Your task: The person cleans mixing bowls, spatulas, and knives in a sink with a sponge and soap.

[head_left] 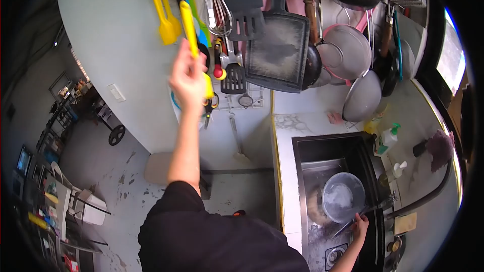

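My left hand (187,78) is raised to a wall rack of hanging utensils and is closed around a long yellow utensil (190,27), which looks blurred. My right hand (359,223) is low in the dark sink (302,151). It grips a thin metal utensil (373,210) lying slantwise beside a round metal bowl (344,196) in the basin. A curved dark faucet (428,194) arches over the sink just right of that hand.
On the rack hang yellow tongs (164,15), a black slotted spatula (233,78), a square griddle pan (277,50) and round metal lids (348,50). Soap bottles (387,138) and a purple cloth (441,146) sit on the counter. A cluttered shelf (48,201) stands on the floor at left.
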### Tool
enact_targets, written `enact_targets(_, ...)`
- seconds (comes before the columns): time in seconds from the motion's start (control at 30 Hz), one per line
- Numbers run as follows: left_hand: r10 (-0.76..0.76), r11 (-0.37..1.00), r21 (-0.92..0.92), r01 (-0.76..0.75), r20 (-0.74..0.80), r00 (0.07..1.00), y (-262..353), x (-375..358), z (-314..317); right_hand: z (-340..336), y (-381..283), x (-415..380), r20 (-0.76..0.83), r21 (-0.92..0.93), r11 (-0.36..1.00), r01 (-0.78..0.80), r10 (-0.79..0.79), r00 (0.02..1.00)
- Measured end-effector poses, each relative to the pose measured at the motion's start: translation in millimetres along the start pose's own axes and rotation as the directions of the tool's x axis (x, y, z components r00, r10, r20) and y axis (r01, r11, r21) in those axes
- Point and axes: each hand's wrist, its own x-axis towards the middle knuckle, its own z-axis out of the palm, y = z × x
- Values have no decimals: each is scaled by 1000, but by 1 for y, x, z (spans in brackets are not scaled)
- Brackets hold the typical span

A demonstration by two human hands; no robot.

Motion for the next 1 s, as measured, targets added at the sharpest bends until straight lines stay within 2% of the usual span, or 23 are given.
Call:
enact_targets(0.1, 108, 964, 250, -86, -74, 991, -18, 85, -30, 8, -9, -8, -28, 13, 1000, -12, 12, 1000)
enact_targets(0.13, 118, 939, 333, -85, -79, 990, -21, 108, -35, 13, -18, -17, -34, -4, 1000, -25, 25, 999)
enact_targets(0.17, 120, 938, 336, -86, -82, 989, -27, 128, -38, 12, -19, -16, -29, -4, 1000, -22, 22, 999)
enact_targets(0.23, 222, 858, 482, -179, -32, 975, -33, 158, -43, 9, -17, -12, -36, -19, 1000, -13, 12, 999)
enact_targets(0.33, 154, 831, 542, -125, -9, 988, -24, 171, -46, 8, -14, -5, -55, -18, 1000, -25, 24, 998)
enact_targets(0.37, 154, 831, 542, -125, -7, 988, -19, 171, -46, 7, -12, -3, -61, -23, 999, -35, 34, 998)
enact_targets(0.43, -49, 868, 493, 52, -20, 999, -5, 163, -46, 9, -13, -6, -76, -19, 999, -36, 34, 996)
enact_targets(0.6, -7, 881, 474, 21, -31, 999, -3, 162, -44, 5, -5, 2, -112, -50, 997, -62, 56, 992)
enact_targets(0.67, -16, 878, 478, 17, -6, 1000, -2, 162, -44, 6, -9, -3, -126, -51, 996, -68, 61, 990)
enact_targets(0.73, -100, 872, 481, 88, -1, 995, -2, 162, -44, 6, -12, -8, -89, -19, 998, -53, 51, 995)
enact_targets(0.83, -97, 852, 517, 81, 5, 995, 2, 160, -41, 3, -11, -8, -65, 15, 999, -36, 37, 997)
enact_targets(0.93, -103, 831, 554, 44, 75, 992, -19, 171, -44, 3, -13, -11, -94, -29, 998, -49, 46, 994)
enact_targets(1.0, -93, 802, 597, -18, 154, 984, -45, 180, -52, -3, -2, 1, -42, 11, 1000, -14, 14, 999)
